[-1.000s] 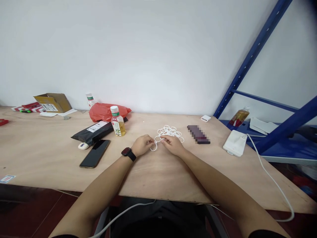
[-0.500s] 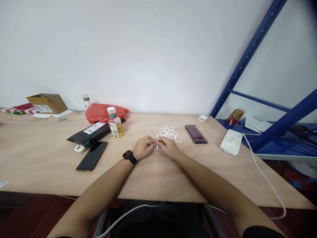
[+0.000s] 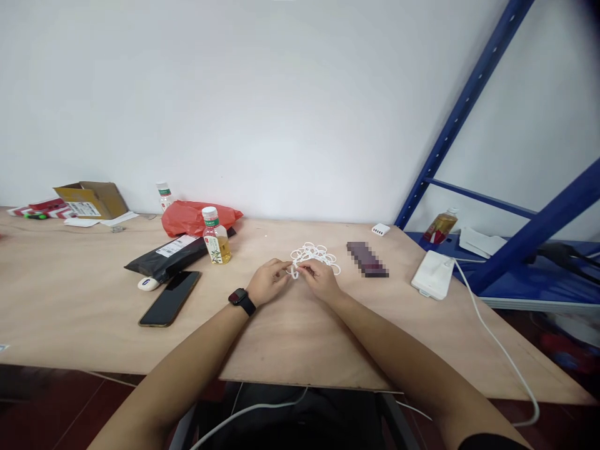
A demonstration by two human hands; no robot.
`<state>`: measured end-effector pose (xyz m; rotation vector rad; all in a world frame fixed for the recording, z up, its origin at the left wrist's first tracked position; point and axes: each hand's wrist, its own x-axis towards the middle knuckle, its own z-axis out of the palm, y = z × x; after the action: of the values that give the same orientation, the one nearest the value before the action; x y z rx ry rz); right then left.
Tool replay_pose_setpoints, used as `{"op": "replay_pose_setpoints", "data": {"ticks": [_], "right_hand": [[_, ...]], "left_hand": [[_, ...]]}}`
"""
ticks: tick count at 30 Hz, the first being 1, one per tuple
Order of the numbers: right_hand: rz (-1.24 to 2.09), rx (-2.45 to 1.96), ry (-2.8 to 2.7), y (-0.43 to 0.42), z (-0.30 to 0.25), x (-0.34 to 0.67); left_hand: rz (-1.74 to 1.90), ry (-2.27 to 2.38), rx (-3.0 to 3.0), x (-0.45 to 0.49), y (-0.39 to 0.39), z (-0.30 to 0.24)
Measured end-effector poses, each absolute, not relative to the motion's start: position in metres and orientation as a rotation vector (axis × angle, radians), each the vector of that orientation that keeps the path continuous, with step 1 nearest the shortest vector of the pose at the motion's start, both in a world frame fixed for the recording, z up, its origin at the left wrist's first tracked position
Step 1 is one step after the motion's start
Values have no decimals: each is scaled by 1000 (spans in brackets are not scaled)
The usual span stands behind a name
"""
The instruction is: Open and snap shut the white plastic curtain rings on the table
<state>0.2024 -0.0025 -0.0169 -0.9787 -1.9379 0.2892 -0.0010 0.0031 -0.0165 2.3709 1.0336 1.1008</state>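
Note:
A tangle of linked white plastic rings [image 3: 313, 257] lies on the plywood table [image 3: 290, 337], just ahead of my hands. My left hand [image 3: 268, 281] and my right hand [image 3: 319, 280] meet at its near edge. Their fingertips pinch a white ring between them, and the fingers partly hide that ring. A black smartwatch [image 3: 242, 301] sits on my left wrist.
Left of my hands lie a black smartphone [image 3: 169, 299], a black parcel [image 3: 165, 259] and a tea bottle [image 3: 217, 240]. A pixelated object [image 3: 367, 259] lies to the right, then a white power bank [image 3: 434, 275] with its cable. A blue metal shelf [image 3: 462, 119] stands beyond.
The whole scene has drifted slightly left in view. My hands stay together at the rings, and the loop that hung below them earlier is now drawn up close to my fingers.

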Motion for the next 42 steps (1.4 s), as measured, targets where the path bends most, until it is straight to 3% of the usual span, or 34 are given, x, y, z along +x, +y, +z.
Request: {"op": "replay_pose_setpoints", "data": {"ticks": [9, 16, 23, 30, 38, 42], "right_hand": [[9, -1352, -1946, 37, -20, 250], [226, -1769, -2179, 48, -33, 267], [293, -1643, -2342, 37, -32, 242], [300, -1195, -2356, 27, -31, 220], [224, -1882, -2003, 78, -35, 239], [312, -1791, -2150, 84, -36, 232]], "left_hand": [[902, 1163, 2472, -8, 8, -23], [547, 1304, 2608, 6, -2, -25], [429, 1391, 2597, 11, -3, -27], [378, 1440, 2528, 10, 3, -33], [378, 1470, 2514, 12, 3, -32], [377, 1492, 2519, 12, 3, -32]]}}
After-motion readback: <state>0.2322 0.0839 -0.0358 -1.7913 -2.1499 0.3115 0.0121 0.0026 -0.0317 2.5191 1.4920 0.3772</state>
